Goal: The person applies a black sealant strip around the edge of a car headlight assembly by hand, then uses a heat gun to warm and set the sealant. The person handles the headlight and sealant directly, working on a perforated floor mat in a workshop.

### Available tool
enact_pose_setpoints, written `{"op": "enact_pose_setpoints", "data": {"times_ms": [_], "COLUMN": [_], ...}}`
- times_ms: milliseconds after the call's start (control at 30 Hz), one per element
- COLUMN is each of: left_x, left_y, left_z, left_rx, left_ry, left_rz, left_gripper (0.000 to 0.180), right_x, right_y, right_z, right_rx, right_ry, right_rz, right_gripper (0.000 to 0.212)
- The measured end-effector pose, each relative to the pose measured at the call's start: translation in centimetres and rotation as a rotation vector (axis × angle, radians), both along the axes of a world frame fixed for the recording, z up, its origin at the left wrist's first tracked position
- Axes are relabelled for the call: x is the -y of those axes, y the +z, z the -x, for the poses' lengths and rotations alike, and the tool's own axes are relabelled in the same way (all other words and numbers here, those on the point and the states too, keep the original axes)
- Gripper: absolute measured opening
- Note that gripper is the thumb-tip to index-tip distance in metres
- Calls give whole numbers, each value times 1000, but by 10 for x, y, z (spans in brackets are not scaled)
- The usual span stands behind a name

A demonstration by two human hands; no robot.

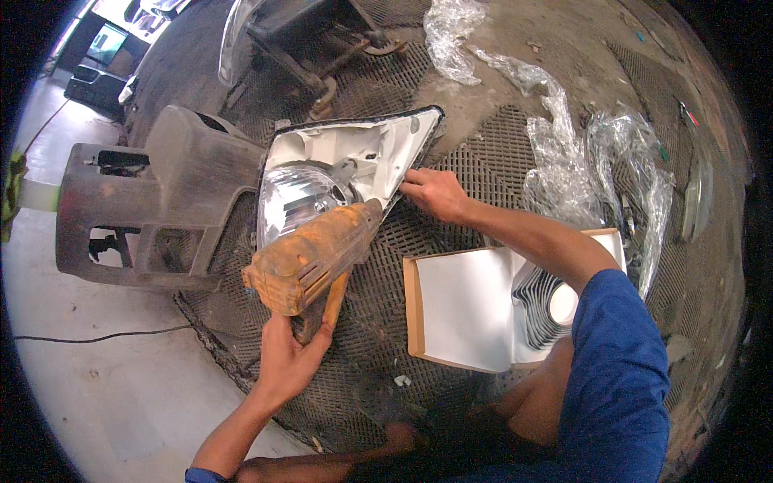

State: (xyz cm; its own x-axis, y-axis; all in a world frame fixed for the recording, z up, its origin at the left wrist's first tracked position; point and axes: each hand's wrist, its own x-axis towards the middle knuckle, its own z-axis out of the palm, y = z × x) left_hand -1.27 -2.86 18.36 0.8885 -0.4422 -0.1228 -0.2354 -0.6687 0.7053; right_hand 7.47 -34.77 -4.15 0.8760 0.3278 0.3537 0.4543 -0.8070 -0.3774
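A worn orange heat gun (314,253) is in my left hand (291,358), its fingers wrapped round the handle. The nozzle reaches the lower right edge of a headlight housing (302,189), which has a chrome reflector bowl and a white inner frame. I cannot tell whether the nozzle touches it. My right hand (435,193) pinches the housing's right edge, just beyond the nozzle; its fingertips are partly hidden at the rim. The heat gun's body covers the lower part of the housing.
An open cardboard box (459,306) with a coiled black strip (535,310) lies below my right arm. Crumpled clear plastic (555,161) spreads at the right. A dusty grey bumper piece (161,193) lies at the left, and a small dark stool (306,36) stands at the far side.
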Motion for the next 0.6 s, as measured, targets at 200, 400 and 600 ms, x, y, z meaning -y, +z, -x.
{"op": "enact_pose_setpoints", "data": {"times_ms": [200,400,600], "left_x": [14,33,59], "left_y": [1,-13,-28], "left_z": [-4,-15,-34], "left_rx": [-28,7,-67], "left_ry": [1,-47,-40], "left_rz": [-7,25,38], "left_gripper": [48,54,55], "right_x": [12,55,104], "right_y": [11,9,12], "right_z": [6,12,13], "right_rx": [-161,-28,-110], "right_ry": [23,-533,-754], "right_rz": [-202,-324,-245], "right_gripper": [42,26,25]}}
